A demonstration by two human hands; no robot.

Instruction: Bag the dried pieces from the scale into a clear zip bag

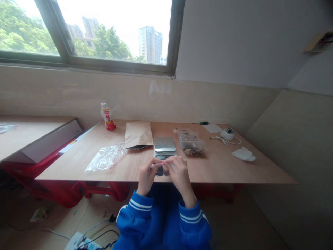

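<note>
At the table's front edge, my left hand (147, 174) and my right hand (180, 174) pinch the red-edged top of a small clear zip bag (163, 170). Dark and tan pieces show inside the bag, though my fingers cover much of it. Just beyond my hands lies a digital kitchen scale (165, 144) with a bare metal plate. To its right stand filled zip bags, the nearest zip bag (194, 148) holding brown dried pieces. A brown kraft paper pouch (138, 134) lies left of the scale, its dark mouth toward me.
Flat clear plastic bags (106, 157) lie on the left of the table (226, 170). A drink bottle (107, 117) stands at the back left. On the right are a white dome camera (227, 134) with cable, crumpled tissue (244, 154), paper (212, 128) and a green-handled tool (204, 123).
</note>
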